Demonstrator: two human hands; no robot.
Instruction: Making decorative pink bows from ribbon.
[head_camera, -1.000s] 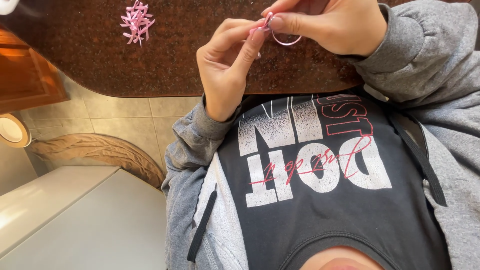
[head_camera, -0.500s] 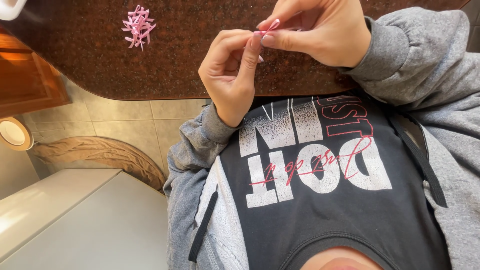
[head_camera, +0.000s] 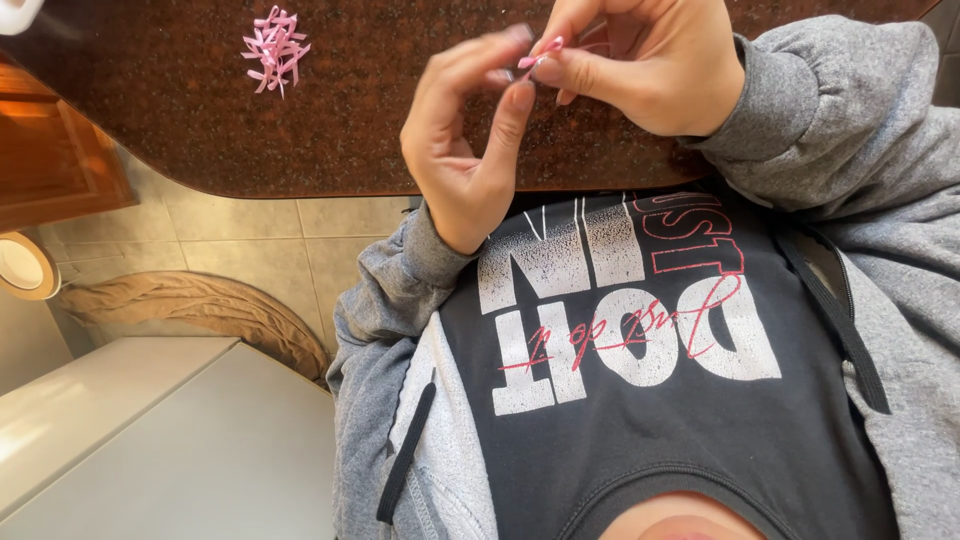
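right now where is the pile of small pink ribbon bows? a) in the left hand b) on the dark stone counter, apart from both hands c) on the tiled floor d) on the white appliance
b: the pile of pink bows lies on the dark counter, clear of both hands.

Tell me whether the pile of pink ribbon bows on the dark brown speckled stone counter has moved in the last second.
No. The pink ribbon pile sits just as far from the counter's curved edge as before.
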